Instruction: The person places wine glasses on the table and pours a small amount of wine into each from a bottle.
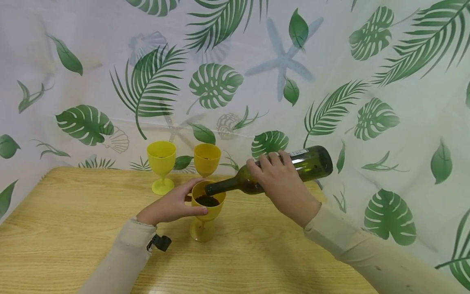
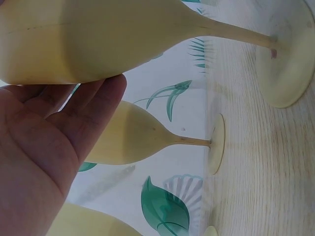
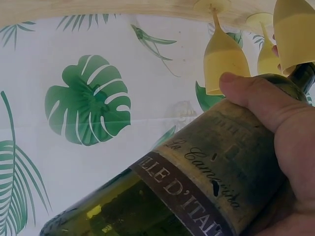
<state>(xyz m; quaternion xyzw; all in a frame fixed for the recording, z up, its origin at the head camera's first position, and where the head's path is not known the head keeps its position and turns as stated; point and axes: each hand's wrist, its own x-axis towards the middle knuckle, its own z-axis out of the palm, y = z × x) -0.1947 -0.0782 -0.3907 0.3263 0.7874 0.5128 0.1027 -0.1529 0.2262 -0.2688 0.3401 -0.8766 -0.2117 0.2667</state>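
In the head view my left hand [image 1: 170, 206] holds a yellow goblet [image 1: 216, 209] by its bowl, thumb in front and fingers behind. The goblet stands upright, its foot [image 2: 290, 54] on the table, with dark liquid [image 1: 207, 200] inside. My right hand [image 1: 284, 185] grips a green glass wine bottle [image 1: 310, 166] around its body. The bottle is tilted, its neck pointing down to the left and its mouth inside the goblet's rim. A paper label [image 3: 211, 162] covers part of the bottle. Any stream of liquid from the mouth is hidden.
Two more yellow goblets stand behind at the table's back edge, one on the left [image 1: 161, 158] and one [image 1: 207, 157] partly hidden by the held goblet. A leaf-patterned white sheet [image 1: 227, 118] hangs behind the wooden table [image 1: 92, 228].
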